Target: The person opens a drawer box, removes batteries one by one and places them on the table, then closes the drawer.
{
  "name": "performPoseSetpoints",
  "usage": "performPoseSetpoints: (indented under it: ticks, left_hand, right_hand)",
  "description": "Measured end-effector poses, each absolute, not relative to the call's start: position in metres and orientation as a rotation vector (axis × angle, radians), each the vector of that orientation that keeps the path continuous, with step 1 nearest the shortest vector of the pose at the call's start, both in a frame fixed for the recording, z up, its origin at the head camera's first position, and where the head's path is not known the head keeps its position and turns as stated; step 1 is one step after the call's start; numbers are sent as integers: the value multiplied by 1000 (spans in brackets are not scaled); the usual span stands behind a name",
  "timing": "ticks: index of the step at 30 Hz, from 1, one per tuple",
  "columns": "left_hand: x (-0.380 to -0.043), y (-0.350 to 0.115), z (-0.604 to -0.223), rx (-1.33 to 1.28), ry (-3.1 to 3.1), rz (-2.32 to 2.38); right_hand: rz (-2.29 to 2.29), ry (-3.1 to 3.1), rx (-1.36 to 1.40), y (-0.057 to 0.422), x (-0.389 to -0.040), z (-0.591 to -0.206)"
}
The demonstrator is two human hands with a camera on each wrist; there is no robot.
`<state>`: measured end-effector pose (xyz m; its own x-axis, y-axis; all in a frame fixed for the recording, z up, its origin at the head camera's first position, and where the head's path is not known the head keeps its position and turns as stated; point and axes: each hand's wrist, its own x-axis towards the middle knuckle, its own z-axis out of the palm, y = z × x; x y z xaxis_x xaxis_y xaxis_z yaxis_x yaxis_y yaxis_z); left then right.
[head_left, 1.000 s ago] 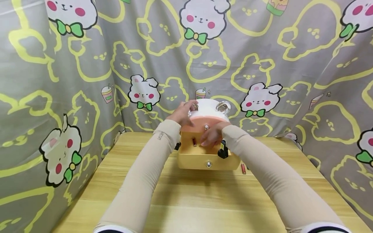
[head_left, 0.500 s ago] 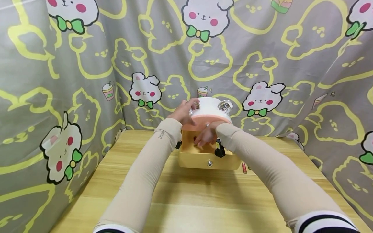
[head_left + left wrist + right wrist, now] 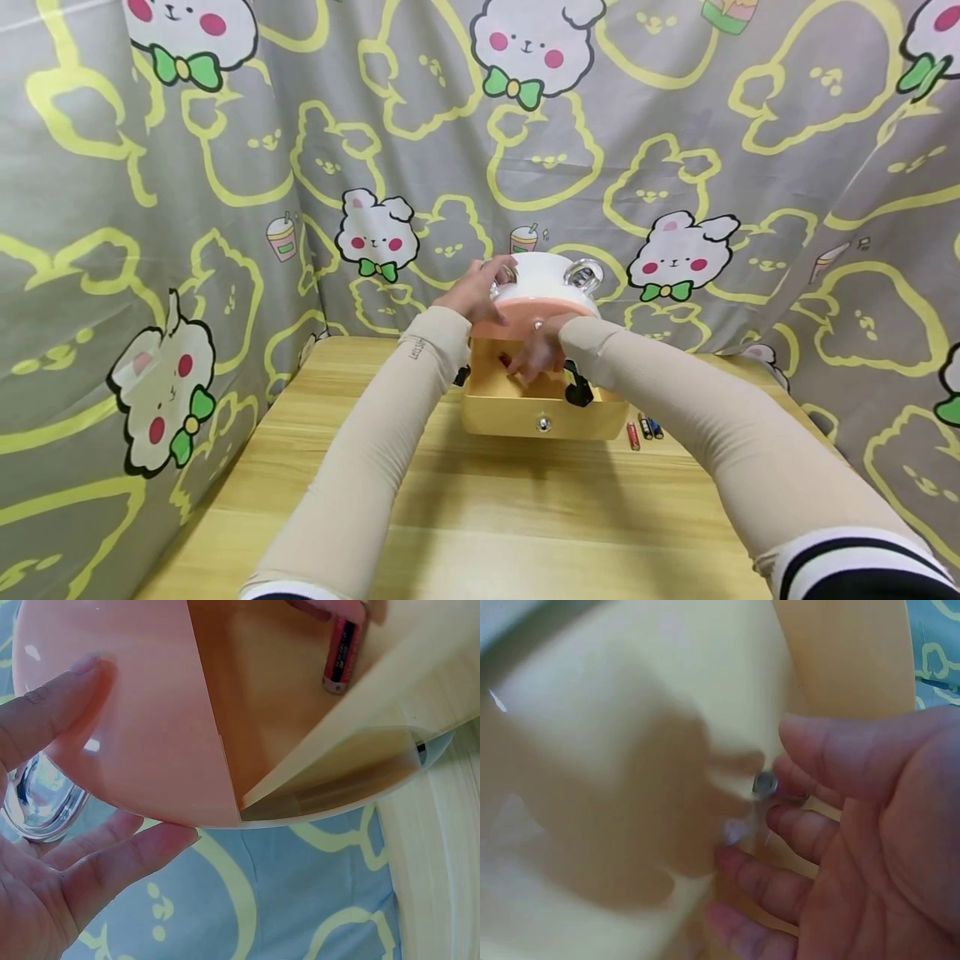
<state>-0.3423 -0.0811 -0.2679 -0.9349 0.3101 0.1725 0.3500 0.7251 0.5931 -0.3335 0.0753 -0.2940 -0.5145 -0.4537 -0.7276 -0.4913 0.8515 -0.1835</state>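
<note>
A small drawer cabinet (image 3: 543,272) with a white top and pink upper front stands at the back of the table. My left hand (image 3: 474,292) grips its left side, thumb on the pink front (image 3: 146,735), fingers along the side. Below, the yellow drawer (image 3: 504,414) is pulled out. My right hand (image 3: 542,353) reaches inside it. A red and black battery (image 3: 341,656) lies there, a fingertip against one end. In the right wrist view the battery's metal end (image 3: 765,783) shows beside the fingertips; the thumb appears apart from it.
On the table right of the drawer lie a red battery (image 3: 633,436), a black battery (image 3: 645,426) and a blue battery (image 3: 657,428). Chrome ear-shaped loops (image 3: 584,274) stick out from the cabinet top. A patterned curtain (image 3: 450,125) hangs close behind.
My right hand has moved left inside the drawer to the battery, which now lies tilted at the fingertips. The left hand keeps its place on the cabinet.
</note>
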Motion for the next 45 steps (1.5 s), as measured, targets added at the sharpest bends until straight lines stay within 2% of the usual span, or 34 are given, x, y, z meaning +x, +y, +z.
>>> performPoseSetpoints:
  ticks: [26,37,45]
  left_hand:
    - [-345,-81,-268,-598,-2836,-959]
    - [-347,-81,-269,-582,-2856,-957]
    - [-347,-81,-269,-613,-2843,-945]
  right_hand:
    - [225,2165,-792,94,-339,-291]
    - [33,1952,-668,98,-339,-297]
    - [-19,2038,-593,100,-336,-298]
